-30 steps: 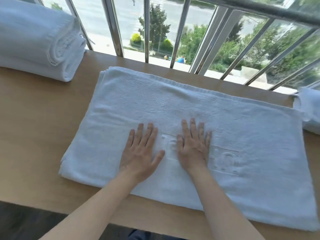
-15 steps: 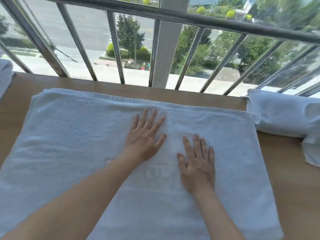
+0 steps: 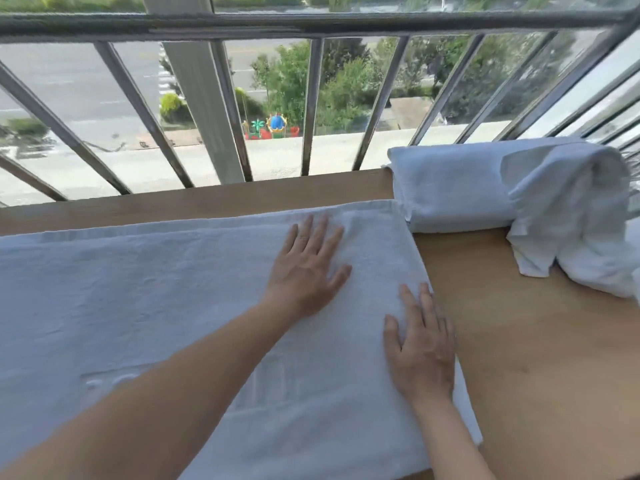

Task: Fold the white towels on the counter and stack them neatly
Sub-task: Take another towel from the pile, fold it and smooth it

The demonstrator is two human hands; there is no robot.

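Along the window side, a wooden counter runs across the whole view, its far edge set against a metal railing with slanted bars. Beyond the bars, far below, are a road, trees and a small bright playground.

A white towel lies flat over the left and middle of the counter. Its far edge runs close to the counter's far edge, and its right edge slants toward the near side, leaving bare wood to the right. Faint raised marks show in the cloth near the forearms.

At the far right sits a bundle of other white towels. One thick rolled piece lies beside the railing and touches the flat towel's far right corner. A looser, crumpled piece hangs over its right end and down onto the wood.

The left hand lies palm down on the flat towel near that far right corner, fingers straight and a little spread, gripping nothing. The right hand lies palm down nearer the person, flat along the towel's right edge. Its fingers are straight and close together, the outermost at or just over the edge, and it grasps nothing. Both forearms are bare
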